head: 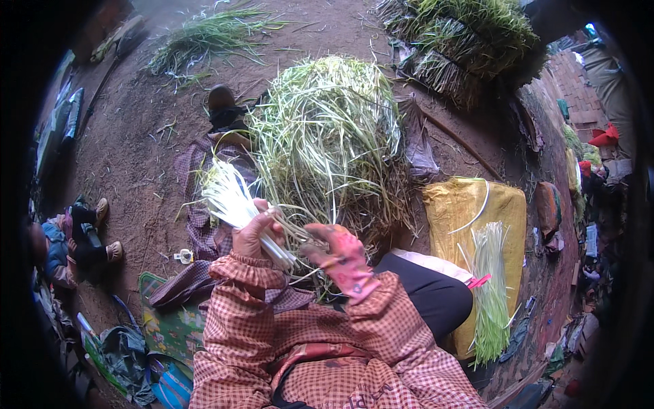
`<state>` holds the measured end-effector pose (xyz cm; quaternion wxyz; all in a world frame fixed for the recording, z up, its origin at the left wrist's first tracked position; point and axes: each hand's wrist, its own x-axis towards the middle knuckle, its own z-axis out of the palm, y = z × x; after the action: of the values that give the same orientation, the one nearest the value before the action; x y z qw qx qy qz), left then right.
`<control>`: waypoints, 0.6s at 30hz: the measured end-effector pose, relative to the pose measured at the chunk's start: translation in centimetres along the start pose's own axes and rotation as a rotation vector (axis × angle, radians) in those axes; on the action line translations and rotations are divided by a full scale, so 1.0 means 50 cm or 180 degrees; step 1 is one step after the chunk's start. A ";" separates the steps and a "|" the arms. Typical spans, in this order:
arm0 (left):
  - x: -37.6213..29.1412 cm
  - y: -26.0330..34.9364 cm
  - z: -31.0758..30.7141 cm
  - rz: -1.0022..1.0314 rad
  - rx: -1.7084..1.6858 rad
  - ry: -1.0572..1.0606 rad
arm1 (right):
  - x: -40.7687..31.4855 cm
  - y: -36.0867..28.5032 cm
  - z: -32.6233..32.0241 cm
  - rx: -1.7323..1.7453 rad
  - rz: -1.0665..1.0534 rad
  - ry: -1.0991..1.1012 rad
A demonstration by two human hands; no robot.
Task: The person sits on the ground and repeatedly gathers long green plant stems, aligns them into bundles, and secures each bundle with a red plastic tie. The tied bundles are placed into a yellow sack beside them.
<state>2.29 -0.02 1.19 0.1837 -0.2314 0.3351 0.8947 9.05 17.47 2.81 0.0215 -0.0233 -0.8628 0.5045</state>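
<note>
My left hand [255,232] is closed around a bundle of pale stalks [230,197], white along most of their length and yellowish at the upper left end. Close on its right, my right hand [340,258], in a stained pink patterned glove, has its fingers on some thin greenish stalks [294,227] that run between both hands. Just beyond the hands lies a large heap of long green leafy stalks [327,117], with brown, dry-looking ends towards me. To the right, a bunch of trimmed white-and-green stalks [490,291] rests on a yellow woven sack [444,209].
A small person [66,243] sits at the far left. Loose green leaves [214,38] lie on the dirt floor at upper left, and stacked bundles [460,46] at upper right. A pole [460,140] lies right of the heap. A green patterned mat [171,317] is at lower left.
</note>
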 end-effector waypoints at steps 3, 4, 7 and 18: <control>0.003 0.002 -0.006 0.0059 -0.0089 -0.0122 | 0.011 0.001 0.023 -0.0268 0.0076 0.0009; 0.007 0.003 -0.011 0.0121 -0.0141 -0.0127 | 0.007 0.003 0.026 -0.0249 0.0069 0.0086; 0.020 -0.004 -0.025 0.0166 -0.0077 0.0184 | -0.014 0.011 0.025 -0.0028 0.0332 0.0154; 0.056 0.040 -0.067 0.0847 -0.0015 0.0848 | -0.084 0.088 -0.048 -0.1586 0.1635 -0.1221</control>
<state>0.00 -3.25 -1.52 0.0172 -0.3019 0.3821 0.8733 13.46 21.45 0.10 -0.2729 -0.1481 -0.9131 0.2642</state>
